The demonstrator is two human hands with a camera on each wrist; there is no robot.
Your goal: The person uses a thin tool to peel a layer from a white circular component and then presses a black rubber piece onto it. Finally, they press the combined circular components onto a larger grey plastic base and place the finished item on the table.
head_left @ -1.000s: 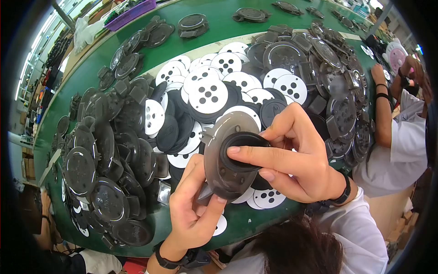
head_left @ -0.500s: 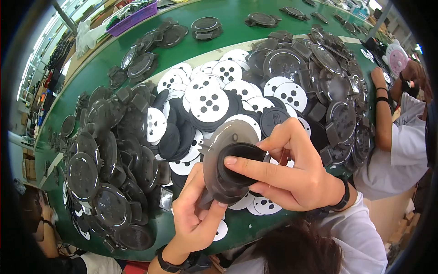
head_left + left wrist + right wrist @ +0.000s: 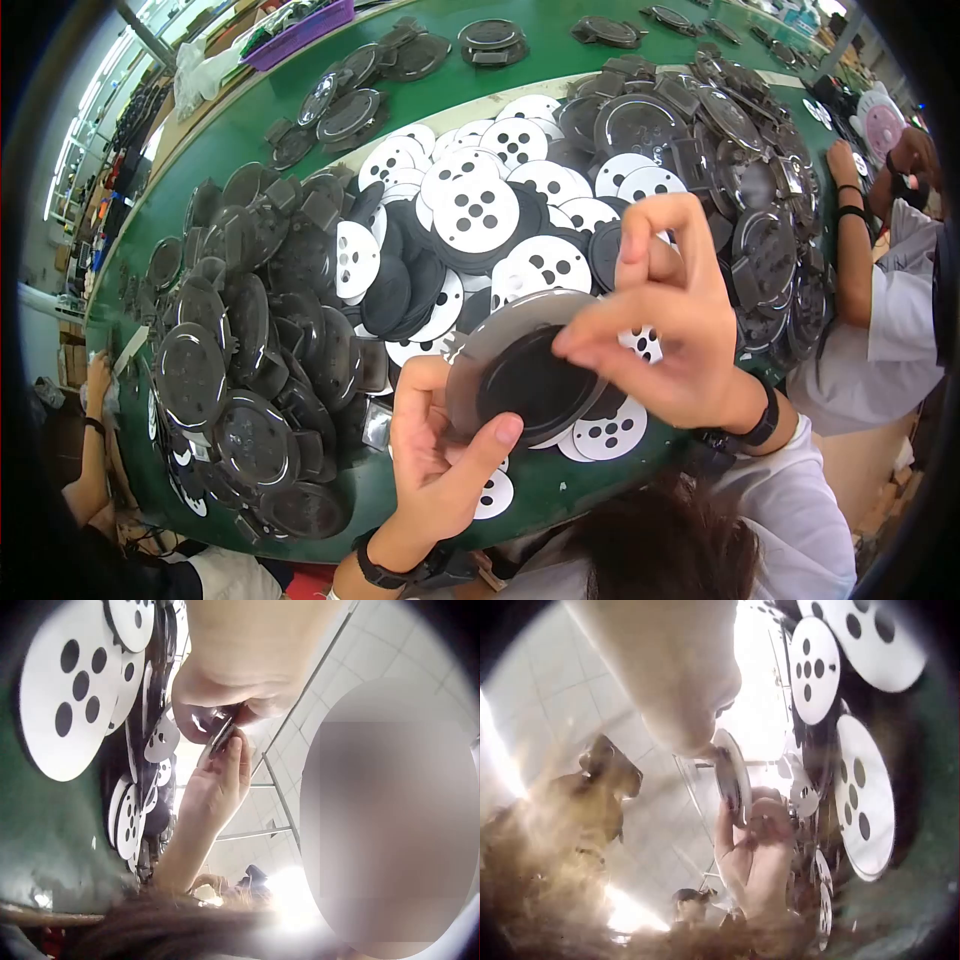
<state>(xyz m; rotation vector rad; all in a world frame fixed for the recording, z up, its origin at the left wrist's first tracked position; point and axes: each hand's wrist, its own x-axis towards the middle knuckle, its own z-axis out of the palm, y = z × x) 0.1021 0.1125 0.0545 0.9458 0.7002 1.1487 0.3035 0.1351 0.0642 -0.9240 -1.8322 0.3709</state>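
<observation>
My left hand grips a translucent grey round cover by its lower left edge, thumb on the near rim. Inside the cover lies a black disc, face toward the head camera. The bent fingers of my right hand are at the upper right edge of the disc, thumb and index tips close together and blurred; whether they pinch it cannot be told. In the right wrist view the cover appears edge-on between my right fingertips and my left hand.
White discs with black dots and black discs are heaped behind my hands. Grey covers pile up at left and right, with more along the back. A purple basket stands far back; another person's arm is at right.
The black disc, earlier held tilted against the cover by my right fingers, now lies flatter within it. My right hand has shifted up and off the disc's middle, and the cover has turned to face the camera.
</observation>
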